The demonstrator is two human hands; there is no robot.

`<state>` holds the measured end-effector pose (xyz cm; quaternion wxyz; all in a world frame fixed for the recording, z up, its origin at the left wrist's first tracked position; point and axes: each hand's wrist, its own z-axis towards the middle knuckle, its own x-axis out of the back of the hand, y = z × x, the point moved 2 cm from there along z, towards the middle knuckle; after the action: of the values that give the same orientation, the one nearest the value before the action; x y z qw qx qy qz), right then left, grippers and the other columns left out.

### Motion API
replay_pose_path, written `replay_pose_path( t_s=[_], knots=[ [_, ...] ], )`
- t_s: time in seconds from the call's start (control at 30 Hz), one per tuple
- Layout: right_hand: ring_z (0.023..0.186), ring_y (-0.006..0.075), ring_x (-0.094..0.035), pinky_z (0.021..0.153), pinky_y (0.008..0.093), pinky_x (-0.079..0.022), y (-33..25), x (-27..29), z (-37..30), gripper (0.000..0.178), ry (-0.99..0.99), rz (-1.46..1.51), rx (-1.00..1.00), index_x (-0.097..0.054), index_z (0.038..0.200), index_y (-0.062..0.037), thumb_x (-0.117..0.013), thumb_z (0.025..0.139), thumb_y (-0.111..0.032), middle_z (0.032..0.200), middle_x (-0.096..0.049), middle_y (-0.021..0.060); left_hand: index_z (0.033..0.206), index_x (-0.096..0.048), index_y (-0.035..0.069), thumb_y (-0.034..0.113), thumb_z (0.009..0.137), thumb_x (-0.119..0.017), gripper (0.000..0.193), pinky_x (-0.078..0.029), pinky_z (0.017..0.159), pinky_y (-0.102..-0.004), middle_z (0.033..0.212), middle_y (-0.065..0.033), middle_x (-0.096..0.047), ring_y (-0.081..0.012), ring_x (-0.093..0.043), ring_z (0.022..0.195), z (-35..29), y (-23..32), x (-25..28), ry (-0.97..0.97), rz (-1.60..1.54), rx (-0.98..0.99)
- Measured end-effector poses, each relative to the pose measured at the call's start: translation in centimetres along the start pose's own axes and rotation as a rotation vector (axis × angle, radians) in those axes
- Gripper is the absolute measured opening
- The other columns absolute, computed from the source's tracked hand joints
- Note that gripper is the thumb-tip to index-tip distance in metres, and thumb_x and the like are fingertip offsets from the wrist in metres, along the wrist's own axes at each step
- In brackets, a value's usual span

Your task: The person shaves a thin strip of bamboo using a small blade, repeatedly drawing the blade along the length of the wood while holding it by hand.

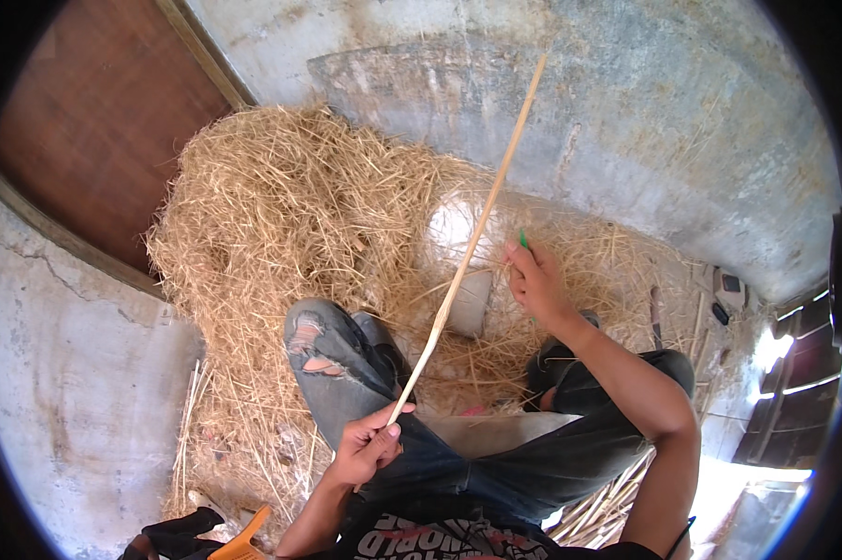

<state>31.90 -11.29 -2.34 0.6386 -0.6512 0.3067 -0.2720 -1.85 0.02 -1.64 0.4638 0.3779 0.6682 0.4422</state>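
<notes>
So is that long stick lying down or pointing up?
Pointing up at a slant. The left hand grips the long stick's bottom end, and its tip rises over the straw pile.

bright daylight from the lower right, blown-out glare on the straw [281, 215], fisheye bending and dark vignette at the rim

The stick [468, 245] slanted from the left hand [370, 446] up toward the far wall [626, 121], cutting across the room between the knees. Straw [290, 215] filled the far left; a white sack [463, 280] lay under the stick. The right hand [536, 280] had open space to its right, up to the small tools [724, 294] near the wall
</notes>
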Motion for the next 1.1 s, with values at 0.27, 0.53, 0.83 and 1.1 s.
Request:
replay_pose_path(
  t_s=[0.27,0.53,0.83,1.1],
  knots=[
    [0.058,0.0051,-0.044,0.053,0.0253,-0.036,-3.6,-3.1,-2.2,0.025,-0.173,0.023,0.114,-0.067,0.094,-0.0021,-0.067,0.096,-0.027,0.064,-0.049,-0.005,0.143,-0.048,0.001,0.015,0.106,-0.048,0.039,-0.029,0.047,-0.0217,0.062,0.0043,-0.042,-0.0036,-0.035,0.051,0.9,-1.1,-1.1,-0.039,0.083,0.034],
    [0.059,0.0074,-0.046,0.055,0.0281,-0.038,-3.5,-4.1,-3.8,0.023,-0.378,-0.164,0.246,-0.066,0.093,-0.0028,-0.069,0.095,-0.025,0.065,-0.052,-0.0031,0.143,-0.046,-0.001,0.019,0.107,-0.046,0.041,-0.032,0.048,-0.0208,0.059,0.0022,-0.045,-0.0046,-0.04,0.049,3.5,-0.3,-1.9,-0.062,0.157,0.026],
    [0.057,0.0369,-0.062,0.054,0.0453,-0.046,-5.5,-4.8,-5.8,0.044,-0.379,-0.624,0.404,-0.064,0.09,-0.0013,-0.059,0.097,-0.044,0.062,-0.06,0.0193,0.146,-0.043,0.0,0.021,0.108,-0.041,0.043,-0.028,0.044,-0.0218,0.056,0.0046,-0.035,-0.0041,-0.03,0.045,7.2,1.1,-2.9,0.046,0.104,-0.071],
    [0.052,0.0412,-0.059,0.05,0.0507,-0.045,-4.9,-4.9,-6.1,0.05,-0.363,-0.895,0.41,-0.062,0.077,-0.0042,-0.054,0.098,-0.049,0.055,-0.057,0.0199,0.145,-0.044,0.0,0.021,0.108,-0.041,0.042,-0.023,0.041,-0.0235,0.055,0.0048,-0.029,-0.0053,-0.022,0.044,7.9,1.8,-3.2,0.088,0.077,-0.079]
  ],
)
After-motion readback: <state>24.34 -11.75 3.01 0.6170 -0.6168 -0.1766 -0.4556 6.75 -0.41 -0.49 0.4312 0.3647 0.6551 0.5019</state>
